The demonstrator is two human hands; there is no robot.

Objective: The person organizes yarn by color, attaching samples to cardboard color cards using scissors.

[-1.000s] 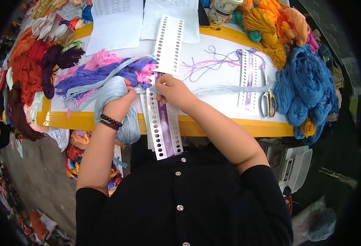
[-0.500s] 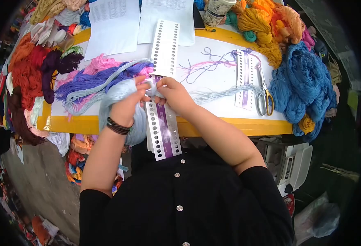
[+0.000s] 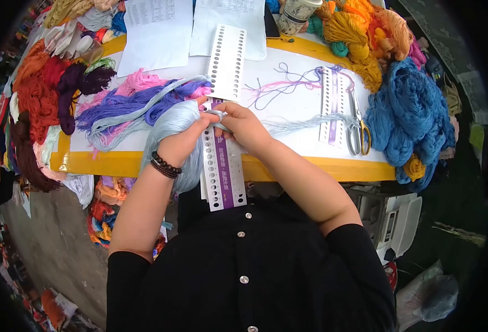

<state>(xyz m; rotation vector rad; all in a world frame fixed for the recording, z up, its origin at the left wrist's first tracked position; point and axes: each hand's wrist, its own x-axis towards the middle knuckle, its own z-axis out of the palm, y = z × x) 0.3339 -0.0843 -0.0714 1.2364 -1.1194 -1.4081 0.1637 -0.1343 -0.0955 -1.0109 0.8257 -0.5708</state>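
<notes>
Two bare hands, one light-blue thread skein [image 3: 176, 120], held over the table [image 3: 321, 169] in front of the person. Left hand [image 3: 187, 139]: fingers closed around the skein's gathered body, tips near the other hand's. Right hand [image 3: 244, 126]: thumb and forefinger together, clamped on a narrow part of the same skein; loose strands run from there toward the scissors.

Punched thread cards, three visible faces: one purple-banded card [image 3: 227, 171] below the hands, overhanging the table edge, at least one more layer under it; one white card [image 3: 227, 61] above them; one banded card [image 3: 332, 105] further right. Scissors [image 3: 358, 119], one pair, beside that last card. Printed sheets [image 3: 156, 39], two. Patterned cup [image 3: 296, 15], one. Pink-and-purple thread bundle [image 3: 127, 108], one, left. Blue thread heap [image 3: 412, 110], one, right.
</notes>
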